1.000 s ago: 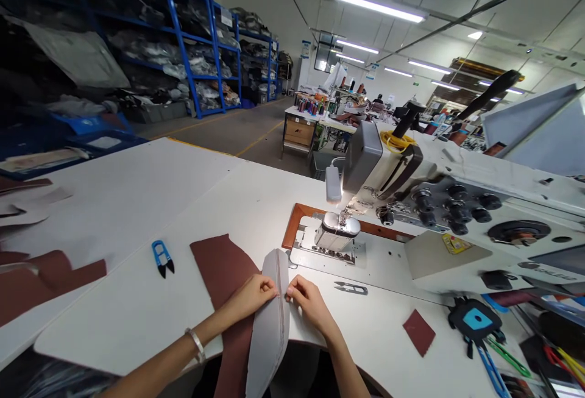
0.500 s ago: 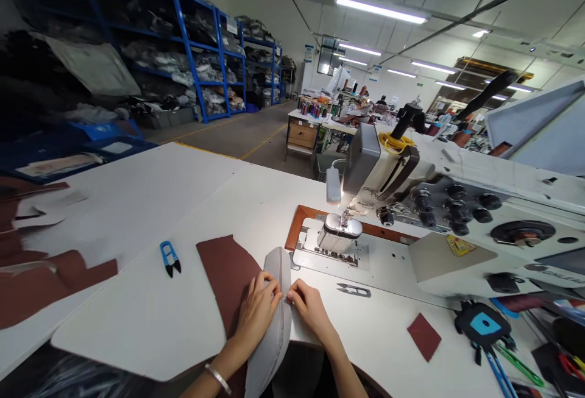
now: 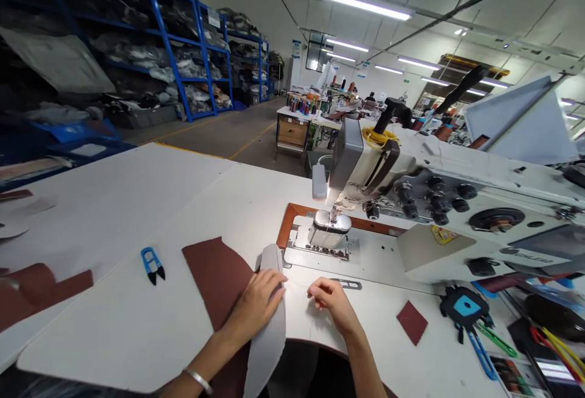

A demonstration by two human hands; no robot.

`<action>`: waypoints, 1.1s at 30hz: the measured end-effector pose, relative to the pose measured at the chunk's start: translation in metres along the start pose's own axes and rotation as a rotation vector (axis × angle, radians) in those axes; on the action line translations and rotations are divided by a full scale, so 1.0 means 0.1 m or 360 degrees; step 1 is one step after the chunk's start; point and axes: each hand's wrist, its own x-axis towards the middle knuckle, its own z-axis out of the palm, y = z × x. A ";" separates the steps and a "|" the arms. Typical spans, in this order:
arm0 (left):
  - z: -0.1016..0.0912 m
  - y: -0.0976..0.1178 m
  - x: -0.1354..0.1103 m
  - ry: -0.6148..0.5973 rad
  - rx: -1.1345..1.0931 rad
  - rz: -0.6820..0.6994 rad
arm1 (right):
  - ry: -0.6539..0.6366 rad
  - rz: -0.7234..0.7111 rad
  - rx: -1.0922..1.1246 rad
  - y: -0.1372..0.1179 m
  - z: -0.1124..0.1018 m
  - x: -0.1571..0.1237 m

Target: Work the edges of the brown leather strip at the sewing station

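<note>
My left hand [image 3: 258,302] lies flat, fingers stretched, on a grey curved fabric piece [image 3: 269,337] that overlaps a dark red leather piece [image 3: 218,276] at the table's near edge. Just to the right, my right hand [image 3: 333,302] hovers off the grey piece with its fingers curled and pinched; I cannot make out anything in them. The sewing machine [image 3: 411,184] stands beyond the hands, its presser foot [image 3: 329,227] lit by a small lamp. A metal thread snip [image 3: 348,284] lies just beyond my right hand.
Blue thread snips [image 3: 152,264] lie on the white table [image 3: 114,203] to the left. A small red patch [image 3: 412,322] and a black-and-blue tool [image 3: 466,306] lie right. More red pieces [image 3: 41,288] sit far left. Blue shelving [image 3: 173,50] lines the wall.
My right hand has let go of the grey piece's seam and drawn off to the right. My left hand has flattened onto the grey piece. The view shifted slightly.
</note>
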 end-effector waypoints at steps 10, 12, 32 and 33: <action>0.06 0.31 0.30 -0.0261 -0.0270 -0.0086 | -0.0108 0.0097 0.0159 -0.08 -0.14 -0.10; 0.04 0.32 0.32 -0.0324 -0.0365 -0.0114 | -0.0107 0.0079 0.0151 -0.09 -0.15 -0.10; 0.04 0.35 0.37 -0.0142 -0.0325 -0.0057 | -0.0102 0.0041 0.0100 -0.08 -0.13 -0.04; 0.06 0.35 0.37 -0.0117 -0.0353 -0.0035 | -0.0107 0.0037 0.0100 -0.07 -0.12 -0.03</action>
